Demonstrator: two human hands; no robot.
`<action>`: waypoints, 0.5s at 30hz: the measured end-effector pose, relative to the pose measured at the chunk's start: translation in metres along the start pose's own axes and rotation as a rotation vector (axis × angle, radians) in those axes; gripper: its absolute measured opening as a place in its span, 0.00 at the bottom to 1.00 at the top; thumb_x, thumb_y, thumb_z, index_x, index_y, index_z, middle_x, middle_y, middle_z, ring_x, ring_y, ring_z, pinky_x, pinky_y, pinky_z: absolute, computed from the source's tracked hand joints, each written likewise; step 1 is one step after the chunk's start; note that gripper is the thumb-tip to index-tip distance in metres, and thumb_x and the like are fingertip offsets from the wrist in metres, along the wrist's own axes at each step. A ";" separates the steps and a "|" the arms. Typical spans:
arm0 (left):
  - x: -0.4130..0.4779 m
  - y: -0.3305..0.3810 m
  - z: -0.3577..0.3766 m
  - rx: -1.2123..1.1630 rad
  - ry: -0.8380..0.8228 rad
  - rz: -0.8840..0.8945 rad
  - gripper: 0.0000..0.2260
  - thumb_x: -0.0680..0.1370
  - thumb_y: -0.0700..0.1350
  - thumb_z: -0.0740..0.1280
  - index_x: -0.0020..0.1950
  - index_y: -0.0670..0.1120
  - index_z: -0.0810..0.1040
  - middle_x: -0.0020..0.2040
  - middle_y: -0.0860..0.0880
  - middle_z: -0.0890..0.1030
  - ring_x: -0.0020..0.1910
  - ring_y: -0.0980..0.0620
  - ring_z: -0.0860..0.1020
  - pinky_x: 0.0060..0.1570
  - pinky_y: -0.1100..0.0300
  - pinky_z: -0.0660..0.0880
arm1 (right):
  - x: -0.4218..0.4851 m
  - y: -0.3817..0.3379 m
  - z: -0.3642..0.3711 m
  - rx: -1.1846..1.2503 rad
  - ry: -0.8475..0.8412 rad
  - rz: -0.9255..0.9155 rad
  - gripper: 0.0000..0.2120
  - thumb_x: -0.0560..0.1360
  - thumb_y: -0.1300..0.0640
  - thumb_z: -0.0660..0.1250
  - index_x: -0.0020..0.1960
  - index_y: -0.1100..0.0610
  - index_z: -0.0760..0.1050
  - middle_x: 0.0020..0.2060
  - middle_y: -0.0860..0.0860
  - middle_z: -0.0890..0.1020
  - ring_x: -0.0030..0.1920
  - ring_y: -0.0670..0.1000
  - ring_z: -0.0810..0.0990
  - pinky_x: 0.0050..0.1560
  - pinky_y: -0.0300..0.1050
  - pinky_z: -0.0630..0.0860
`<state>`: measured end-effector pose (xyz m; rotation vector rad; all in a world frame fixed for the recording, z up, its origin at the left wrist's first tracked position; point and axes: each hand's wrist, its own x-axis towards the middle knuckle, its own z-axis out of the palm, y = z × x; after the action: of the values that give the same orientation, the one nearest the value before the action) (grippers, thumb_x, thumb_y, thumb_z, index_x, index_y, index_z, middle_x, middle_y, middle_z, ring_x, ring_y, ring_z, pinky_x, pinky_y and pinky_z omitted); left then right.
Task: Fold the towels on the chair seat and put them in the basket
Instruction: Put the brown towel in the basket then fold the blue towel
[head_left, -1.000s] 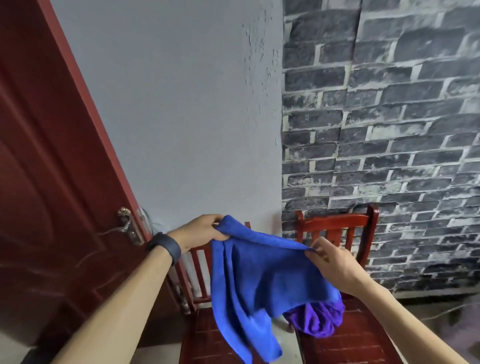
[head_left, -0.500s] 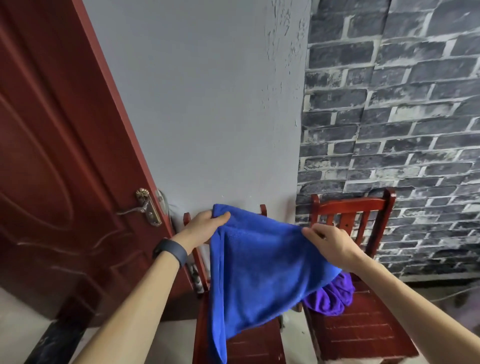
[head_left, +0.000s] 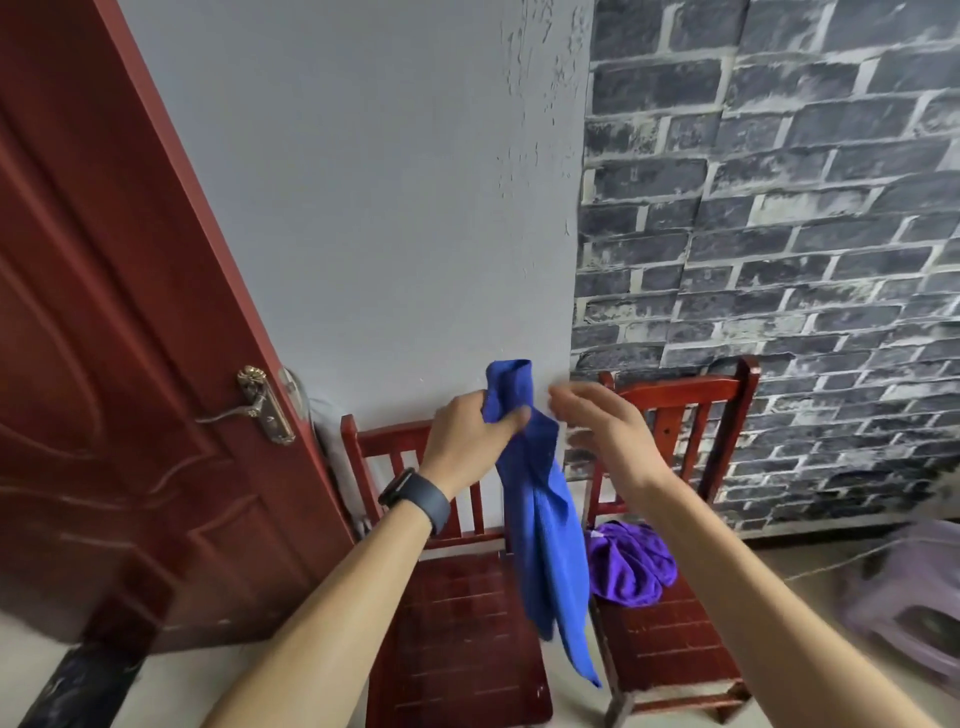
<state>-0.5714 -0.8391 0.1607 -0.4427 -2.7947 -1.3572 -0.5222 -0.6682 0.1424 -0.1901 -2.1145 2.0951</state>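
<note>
Blue and finely ribbed, the blue towel hangs in the air as a long, narrow bundle. Its long axis runs close to vertical, leaning slightly: the top sits toward the door side and the bottom toward the brick side. The upper end stands above the fist as a short rolled stub. The lower end tapers to a corner pointing down at the gap between the two chairs. The cloth is gathered into lengthwise folds rather than spread flat, and it hangs in front of the chair backs and seats. Whether it brushes them cannot be told.

The left hand holds the towel near its top, the grip closed round the bunched cloth with the fingers curled over it. A dark wristband sits on that wrist. The right hand is just beside the towel and apart from it, its grip spread, the fingers loose, motion-blurred and holding nothing.

The purple towel lies crumpled in a heap at the back of the seat of the chair by the brick wall. The chair nearer the door stands just beside it. Both are dark red wood with slatted backs.

A red-brown door carries a brass-coloured lever handle. Beside it are a grey plaster wall and a grey brick-pattern wall. A pale stool shows blurred at the right edge.
</note>
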 end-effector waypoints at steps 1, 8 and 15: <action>0.005 0.006 -0.005 -0.092 0.027 -0.028 0.15 0.76 0.55 0.70 0.39 0.43 0.78 0.35 0.46 0.81 0.33 0.51 0.77 0.33 0.58 0.70 | -0.008 0.015 -0.009 -0.059 0.062 0.002 0.16 0.73 0.47 0.70 0.59 0.51 0.80 0.53 0.48 0.85 0.54 0.49 0.82 0.56 0.48 0.77; 0.040 0.063 -0.041 -0.684 -0.030 -0.166 0.14 0.76 0.47 0.72 0.55 0.39 0.81 0.52 0.40 0.84 0.50 0.44 0.83 0.48 0.49 0.82 | -0.034 0.088 -0.008 -0.533 -0.078 0.084 0.26 0.69 0.37 0.75 0.62 0.40 0.70 0.50 0.37 0.78 0.41 0.37 0.77 0.49 0.40 0.77; 0.054 0.049 -0.040 -0.508 0.032 -0.087 0.14 0.80 0.59 0.62 0.46 0.50 0.78 0.47 0.50 0.83 0.46 0.50 0.81 0.48 0.52 0.76 | -0.007 0.035 0.010 -0.413 0.125 -0.079 0.12 0.76 0.49 0.72 0.42 0.56 0.75 0.29 0.48 0.81 0.27 0.48 0.77 0.30 0.40 0.71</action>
<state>-0.6160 -0.8273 0.2304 -0.2952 -2.4431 -2.0741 -0.5185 -0.6785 0.1070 -0.2717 -2.4062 1.5389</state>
